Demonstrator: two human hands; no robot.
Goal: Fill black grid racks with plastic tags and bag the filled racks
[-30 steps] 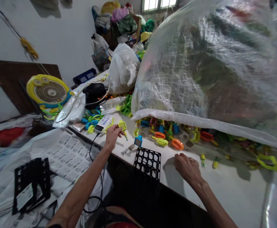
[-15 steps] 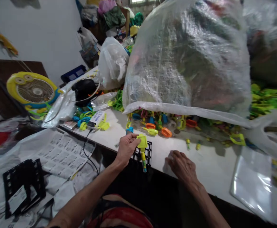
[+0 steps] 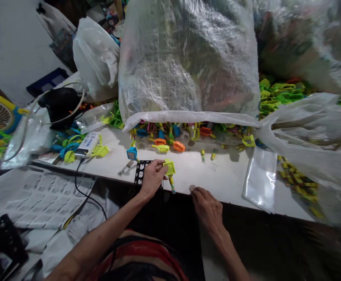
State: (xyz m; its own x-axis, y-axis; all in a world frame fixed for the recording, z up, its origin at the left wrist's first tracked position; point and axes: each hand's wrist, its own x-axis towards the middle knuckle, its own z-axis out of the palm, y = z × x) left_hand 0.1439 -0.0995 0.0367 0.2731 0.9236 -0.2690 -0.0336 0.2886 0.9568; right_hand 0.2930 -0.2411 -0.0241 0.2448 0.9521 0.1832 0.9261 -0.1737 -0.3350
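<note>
Between the thumb and fingers of my left hand (image 3: 152, 177) is a yellow-green plastic toy watch (image 3: 169, 168), its square frame face up. A small tube with yellow and blue-green contents (image 3: 172, 185) hangs from its lower end. Just under that hand lies a black plastic grid (image 3: 140, 171) at the table edge. My right hand (image 3: 208, 207) is at the edge further right, its fingers closed on a small flat greyish piece (image 3: 192, 188). A blue toy watch (image 3: 132, 153) with a square face stands left of the grid, beside a small clear strip (image 3: 126, 168).
Behind my hands, a big clear plastic bag (image 3: 188, 62) rests over a row of coloured toy pieces (image 3: 178, 146). Two small tubes (image 3: 203, 155) lie right of centre. Clear plastic sleeves (image 3: 260, 179) are at the right. A white power bank (image 3: 87, 145) with a black cable sits left.
The view has swung to the right. My left hand still holds the toy watch, now moved off to the right side of the grid. A greyish piece now shows at my right fingertips.
</note>
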